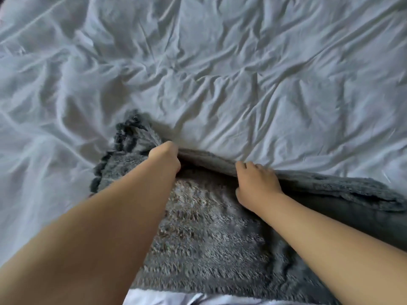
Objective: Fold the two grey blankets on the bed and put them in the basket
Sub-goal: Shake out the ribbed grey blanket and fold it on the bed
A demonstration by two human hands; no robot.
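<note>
A fluffy grey blanket (204,234) lies bunched on the white bed sheet (242,84) close to me, its far edge rolled up into a ridge. My left hand (165,156) grips that far edge with curled fingers, near a tasselled corner (130,128). My right hand (255,183) grips the same edge a little to the right, fingers over the ridge and thumb underneath. The blanket runs on to the right as a darker fold (352,194). I see only one grey blanket, and no basket is in view.
The wrinkled white sheet covers the whole bed beyond and left of the blanket. A strip of pale cloth (167,298) shows at the bottom edge under the blanket.
</note>
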